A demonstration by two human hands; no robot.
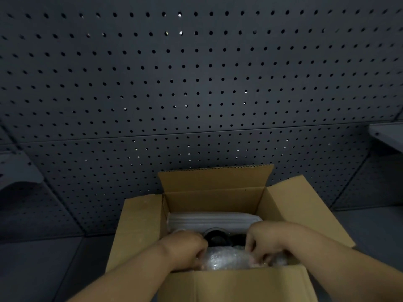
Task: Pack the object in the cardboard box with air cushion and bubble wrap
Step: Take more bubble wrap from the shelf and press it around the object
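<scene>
Pinching the bubble wrap (pixel 226 259) with your left hand (pixel 185 247) and right hand (pixel 266 243) at the cardboard box (pixel 139 225)'s 6 o'clock wall, you risk uncovering the dark object (pixel 217 236).

Both hands (pixel 185 247) (pixel 266 243) and bubble wrap (pixel 226 258) fill the cardboard box (pixel 139 227) near side; the air cushion (pixel 213 220) blocks its far side.

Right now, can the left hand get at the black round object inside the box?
Probably yes. The left hand is already inside the cardboard box, gripping the bubble wrap right beside the black round object. The flaps stand open and nothing covers the object's top, though it would have to let go first.
</scene>
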